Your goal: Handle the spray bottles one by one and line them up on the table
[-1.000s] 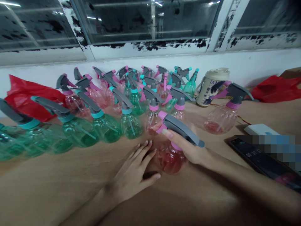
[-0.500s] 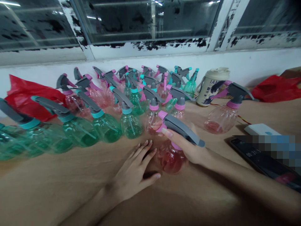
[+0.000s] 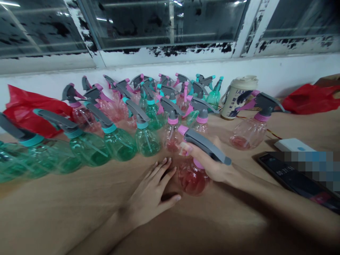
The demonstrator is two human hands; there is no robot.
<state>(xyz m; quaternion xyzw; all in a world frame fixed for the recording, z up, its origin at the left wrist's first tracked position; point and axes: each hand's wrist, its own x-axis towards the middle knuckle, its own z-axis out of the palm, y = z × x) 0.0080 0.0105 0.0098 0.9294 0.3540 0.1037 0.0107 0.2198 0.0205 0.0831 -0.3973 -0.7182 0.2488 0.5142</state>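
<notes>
A clear pink spray bottle (image 3: 193, 180) stands upright on the table, its grey-and-pink spray head pointing toward the back left. Around the neck and trigger of that head is my right hand (image 3: 209, 161), fingers closed on the trigger. My left hand (image 3: 151, 193) lies flat on the tabletop just left of the bottle, fingers spread and holding nothing. Close behind stands another pink spray bottle (image 3: 172, 140). A green spray bottle (image 3: 147, 143) with a turquoise collar is behind my left fingertips.
Several green bottles (image 3: 89, 150) form a row at left, with more bottles behind. Red plastic bags (image 3: 34, 113) lie at the left and right. A printed cup (image 3: 236, 99), a lone pink bottle (image 3: 248, 134), a white box (image 3: 293, 144) and a phone (image 3: 292, 180) are at right.
My right hand's fingers have drawn in, pulling the trigger toward the bottle neck. The bottle and my left hand stay in place; the view has shifted very slightly.
</notes>
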